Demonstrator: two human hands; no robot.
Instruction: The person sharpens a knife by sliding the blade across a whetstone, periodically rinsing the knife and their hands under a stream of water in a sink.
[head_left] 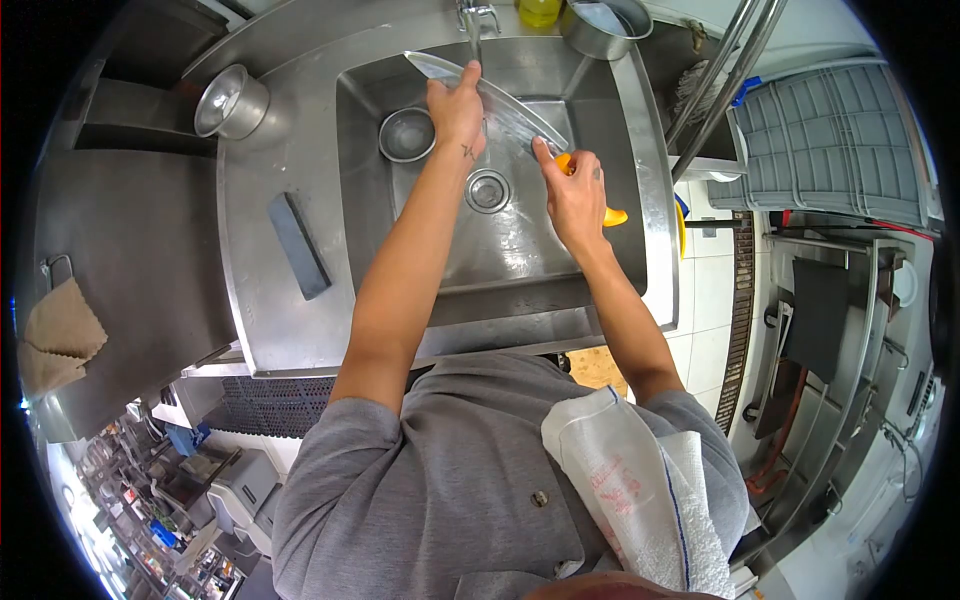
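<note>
A large kitchen knife (513, 116) with a yellow handle (614, 217) is held over the steel sink (520, 250), its tip toward the upper left. My right hand (575, 196) is closed around the handle, thumb toward the base of the blade. Higher up, my left hand (458, 112) grips the blade near its tip end, under the faucet (476, 20); its fingers are partly hidden. In the sink, left of my left forearm, sits a small round metal bowl (407, 135). Below the knife is the round drain (487, 191).
A grey sharpening stone (298, 246) lies on the left counter, below a metal pot (232, 103). Another metal pan (604, 28) and a container of yellow liquid (540, 11) stand behind the sink. Grey dish racks (830, 145) are at the right. A white towel (630, 480) hangs over my shoulder.
</note>
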